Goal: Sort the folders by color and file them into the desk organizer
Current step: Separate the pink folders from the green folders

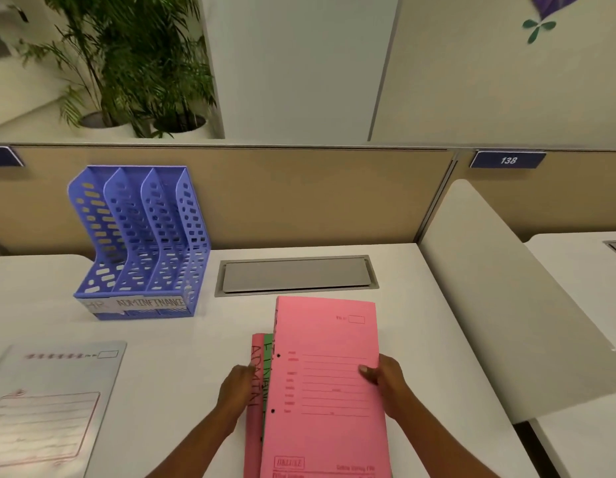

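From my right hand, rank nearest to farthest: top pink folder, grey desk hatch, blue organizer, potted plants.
1. top pink folder, gripped by the right hand
2. grey desk hatch, straight ahead
3. blue organizer, back left
4. potted plants, far back left

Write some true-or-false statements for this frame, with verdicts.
1. The right hand grips the top pink folder. True.
2. The organizer holds folders. False: its slots show none.
3. A green folder lies under the top pink folder. True.
4. The grey folder lies right of the stack. False: it lies left of it.
5. The left hand touches the stack's left edge. True.
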Demonstrator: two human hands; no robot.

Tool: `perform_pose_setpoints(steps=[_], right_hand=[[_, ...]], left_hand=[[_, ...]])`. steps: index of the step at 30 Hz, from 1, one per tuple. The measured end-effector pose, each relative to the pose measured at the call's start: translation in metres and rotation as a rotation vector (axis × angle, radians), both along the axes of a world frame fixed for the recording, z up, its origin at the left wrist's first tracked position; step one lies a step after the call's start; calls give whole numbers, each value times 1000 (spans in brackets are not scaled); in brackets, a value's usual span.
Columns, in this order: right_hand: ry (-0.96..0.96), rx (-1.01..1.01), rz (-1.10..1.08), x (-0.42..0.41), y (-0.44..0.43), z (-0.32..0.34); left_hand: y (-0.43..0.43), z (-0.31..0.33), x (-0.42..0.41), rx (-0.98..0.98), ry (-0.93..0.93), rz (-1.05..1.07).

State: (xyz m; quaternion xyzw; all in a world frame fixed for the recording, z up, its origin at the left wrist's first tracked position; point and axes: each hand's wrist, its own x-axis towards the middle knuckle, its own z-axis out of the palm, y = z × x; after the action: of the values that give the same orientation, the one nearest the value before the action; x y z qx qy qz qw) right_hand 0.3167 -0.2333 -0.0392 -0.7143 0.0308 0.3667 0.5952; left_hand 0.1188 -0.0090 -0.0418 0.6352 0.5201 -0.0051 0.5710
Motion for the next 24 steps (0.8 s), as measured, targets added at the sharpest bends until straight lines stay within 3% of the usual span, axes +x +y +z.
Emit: perform_pose_setpoints(steps=[10, 19, 24], right_hand=[[54, -66, -86, 2, -26, -13], [48, -88, -140, 19, -50, -9], [60, -96, -157, 21, -58, -8]], left_hand=[[-8, -22, 4, -224, 17, 78], [-36, -14, 35, -287, -115, 26], [-46, -8, 45, -79, -130, -7]])
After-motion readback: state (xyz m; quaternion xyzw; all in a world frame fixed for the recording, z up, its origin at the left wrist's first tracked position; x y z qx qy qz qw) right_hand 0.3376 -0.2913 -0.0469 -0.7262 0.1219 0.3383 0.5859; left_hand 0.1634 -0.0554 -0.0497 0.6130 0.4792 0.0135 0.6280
